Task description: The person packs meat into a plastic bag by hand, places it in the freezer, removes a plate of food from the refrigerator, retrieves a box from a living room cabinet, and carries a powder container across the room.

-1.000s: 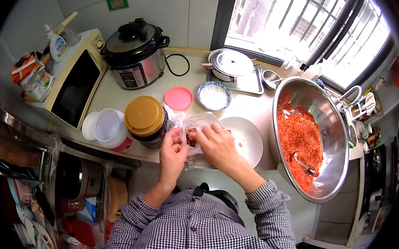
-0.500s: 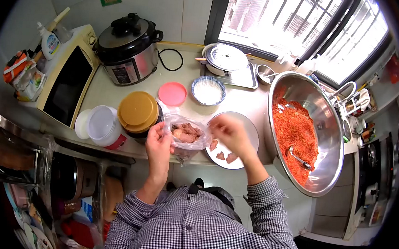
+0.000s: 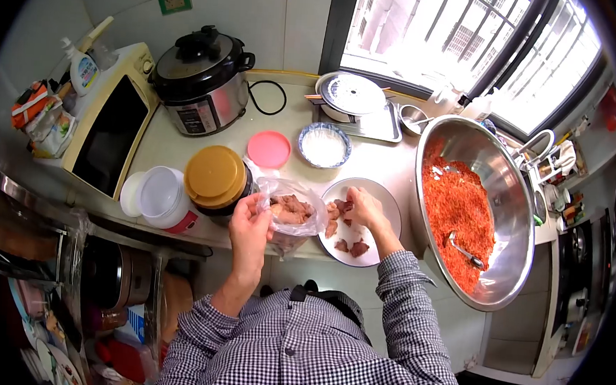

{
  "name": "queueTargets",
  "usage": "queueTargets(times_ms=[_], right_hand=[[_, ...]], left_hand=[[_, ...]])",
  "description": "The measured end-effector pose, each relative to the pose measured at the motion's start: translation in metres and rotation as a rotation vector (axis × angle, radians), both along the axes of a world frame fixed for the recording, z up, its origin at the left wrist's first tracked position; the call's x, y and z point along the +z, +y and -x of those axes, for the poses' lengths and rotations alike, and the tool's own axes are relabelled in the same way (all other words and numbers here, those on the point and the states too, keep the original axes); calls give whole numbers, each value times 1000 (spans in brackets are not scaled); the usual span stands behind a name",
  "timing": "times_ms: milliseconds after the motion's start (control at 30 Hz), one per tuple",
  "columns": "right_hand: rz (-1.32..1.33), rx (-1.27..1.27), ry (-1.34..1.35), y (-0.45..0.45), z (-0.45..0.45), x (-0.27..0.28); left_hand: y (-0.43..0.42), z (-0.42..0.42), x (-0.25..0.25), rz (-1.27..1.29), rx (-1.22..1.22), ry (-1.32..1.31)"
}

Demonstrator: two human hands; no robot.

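Note:
My left hand (image 3: 249,235) pinches the rim of a clear plastic bag (image 3: 317,223) and holds its mouth up. Inside the bag lie pieces of raw meat (image 3: 291,209). Over a white plate (image 3: 380,250) my right hand (image 3: 365,208) has its fingertips closed on a piece of meat (image 3: 346,205). Several other meat pieces (image 3: 359,248) rest on the plate, some directly under my right fingers. The bag hangs at the counter's front edge, just left of the plate.
A large steel bowl (image 3: 514,226) of red chopped mixture, with a spoon (image 3: 467,250), stands right of the plate. A gold-lidded jar (image 3: 215,176) and a white tub (image 3: 163,198) stand left. Behind are a pink lid (image 3: 268,149), a patterned bowl (image 3: 324,145) and an electric pressure cooker (image 3: 205,80).
My right hand has come down from beside the bag to the plate, and its fingers have closed on meat. More pieces show on the plate. My left hand still holds the bag.

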State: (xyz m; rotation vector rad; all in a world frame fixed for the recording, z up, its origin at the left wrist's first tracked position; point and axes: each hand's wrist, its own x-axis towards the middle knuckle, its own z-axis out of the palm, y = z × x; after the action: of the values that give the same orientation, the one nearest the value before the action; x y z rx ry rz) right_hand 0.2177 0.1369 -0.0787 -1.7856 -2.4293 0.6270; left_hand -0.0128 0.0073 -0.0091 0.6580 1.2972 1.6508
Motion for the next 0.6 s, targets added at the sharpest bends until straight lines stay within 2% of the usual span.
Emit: queueTargets(times_ms=[167, 267, 367, 467, 533, 600], right_hand=[[-113, 135, 57, -14, -9, 7], [-109, 97, 203, -21, -20, -8], [-108, 40, 121, -31, -21, 0], [-65, -119, 442, -39, -27, 13], [70, -217, 878, -45, -24, 28], [-74, -62, 949, -62, 0, 68]], left_hand=[[-3, 1, -5, -12, 5, -33], [-3, -3, -3, -8, 3, -36], [-2, -4, -4, -4, -13, -55], [-1, -3, -3, 2, -17, -55], [0, -5, -4, -2, -24, -61], [-1, -6, -5, -5, -29, -64]])
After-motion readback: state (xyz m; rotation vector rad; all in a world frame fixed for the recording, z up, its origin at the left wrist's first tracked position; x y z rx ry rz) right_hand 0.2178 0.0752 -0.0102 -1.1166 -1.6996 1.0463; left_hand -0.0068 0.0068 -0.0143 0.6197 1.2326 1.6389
